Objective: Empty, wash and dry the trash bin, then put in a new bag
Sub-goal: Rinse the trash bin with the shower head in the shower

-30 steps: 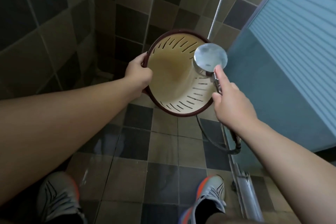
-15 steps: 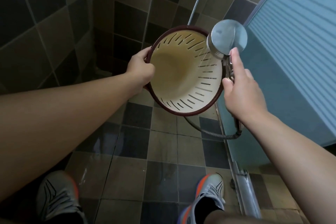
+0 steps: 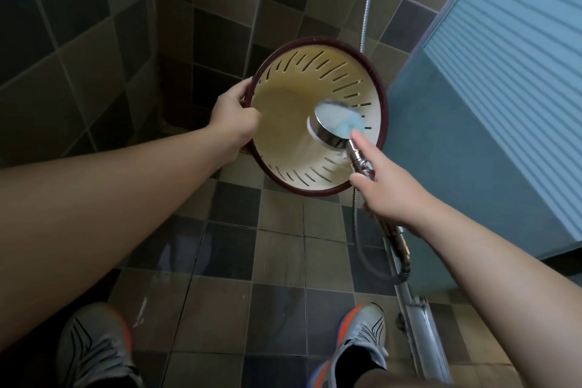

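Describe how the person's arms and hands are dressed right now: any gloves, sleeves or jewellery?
Both forearms are bare as far as the frame shows, with no sleeve in view. The left hand and right hand wear no gloves, and no watch, ring or wristband shows on either.

The bin is round and cream-coloured inside, with a dark maroon rim and rows of slanted slots through its wall. It is held off the floor, tipped on its side, its open mouth facing the viewer. It is empty, with no bag inside.
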